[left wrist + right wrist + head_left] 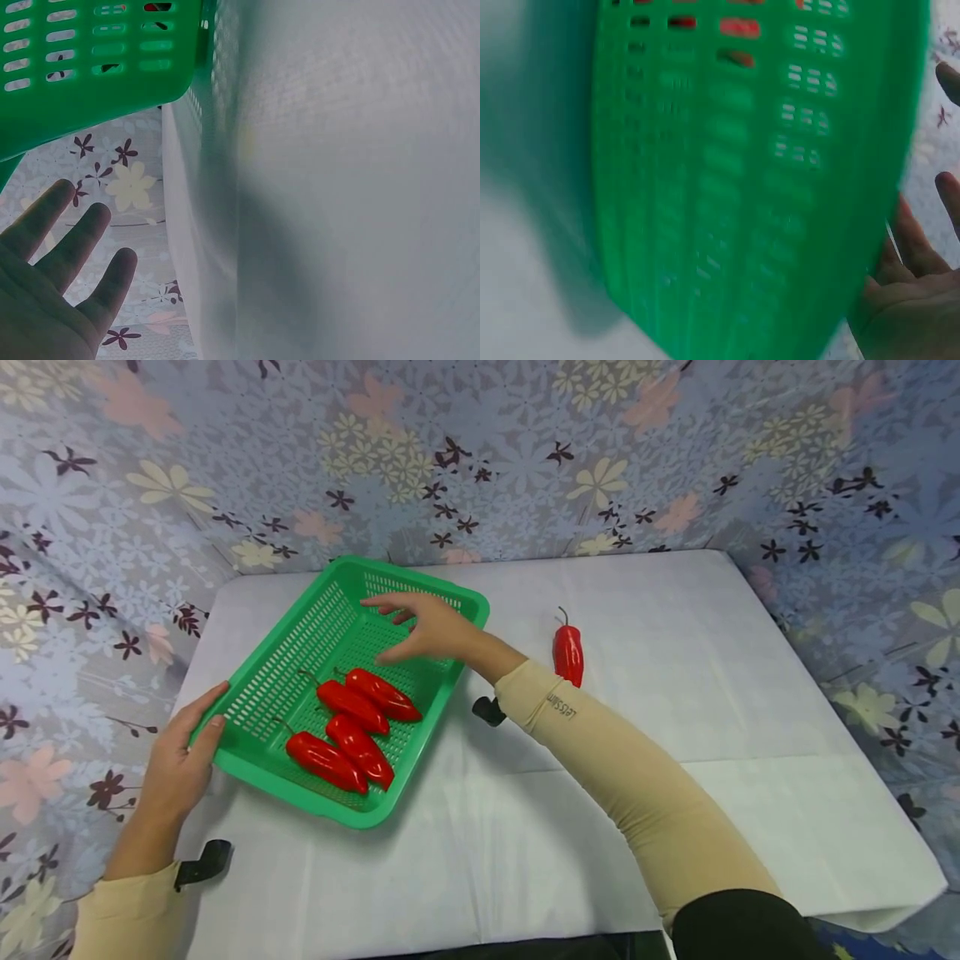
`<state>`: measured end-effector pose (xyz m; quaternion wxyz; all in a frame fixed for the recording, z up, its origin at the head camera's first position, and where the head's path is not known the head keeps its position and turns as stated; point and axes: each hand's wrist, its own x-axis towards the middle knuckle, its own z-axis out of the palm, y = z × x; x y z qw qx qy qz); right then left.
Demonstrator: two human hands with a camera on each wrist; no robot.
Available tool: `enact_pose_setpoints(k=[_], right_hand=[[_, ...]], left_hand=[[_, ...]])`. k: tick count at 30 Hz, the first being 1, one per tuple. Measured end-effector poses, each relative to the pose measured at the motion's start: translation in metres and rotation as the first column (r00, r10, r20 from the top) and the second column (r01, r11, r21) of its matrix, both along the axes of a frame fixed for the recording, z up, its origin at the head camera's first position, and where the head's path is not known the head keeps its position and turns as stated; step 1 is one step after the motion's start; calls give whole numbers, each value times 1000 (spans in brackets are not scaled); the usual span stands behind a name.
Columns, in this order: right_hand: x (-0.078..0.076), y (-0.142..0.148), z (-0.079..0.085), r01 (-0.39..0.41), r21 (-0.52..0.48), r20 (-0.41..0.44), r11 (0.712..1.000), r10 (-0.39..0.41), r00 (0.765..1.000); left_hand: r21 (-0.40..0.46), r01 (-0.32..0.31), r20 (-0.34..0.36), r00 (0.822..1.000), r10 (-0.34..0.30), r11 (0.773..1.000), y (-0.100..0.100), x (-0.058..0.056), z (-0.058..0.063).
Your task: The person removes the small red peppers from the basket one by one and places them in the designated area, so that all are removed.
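A green plastic basket (446, 693) with slotted walls stands on the left part of the table. Several glossy red chili peppers (326, 762) lie in its near half. My left hand (180, 760) holds the basket's left corner, thumb over the rim and fingers outside; three fingers (88, 232) stretch out straight in the left wrist view. Over the far right part of the basket, my right hand (427, 625) has its fingers spread and thumb apart, with nothing held. The right wrist view shows its palm (915, 307) past the basket wall. Another red pepper (567, 652) lies on the table.
A white cloth (712, 693) covers the table, and flowered fabric (510, 452) hangs behind and at the sides. Black wrist devices (489, 711) show at both wrists. My right forearm (630, 777) crosses the table close to the single pepper.
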<state>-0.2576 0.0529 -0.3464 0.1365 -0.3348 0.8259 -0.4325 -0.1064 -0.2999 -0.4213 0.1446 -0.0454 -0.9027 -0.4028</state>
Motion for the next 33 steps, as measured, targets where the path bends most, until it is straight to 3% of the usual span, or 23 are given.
enact_pose_setpoints(k=[5,14,24,33], right_hand=[[5,-18,-9,-57,61,30,997,55,998],[11,-41,-26,-128,91,178,988,110,978],[13,-59,-40,-236,280,137,930,205,969],[10,-59,-41,-168,290,135,942,134,982]], left_hand=[[-13,10,-8,1000,-10,1000,-1,-1,0],[-12,4,-10,1000,-4,1000,-3,0,-3],[-21,15,-19,1000,-16,1000,-3,0,-2],[-18,38,-27,999,-38,999,-6,-2,-2]])
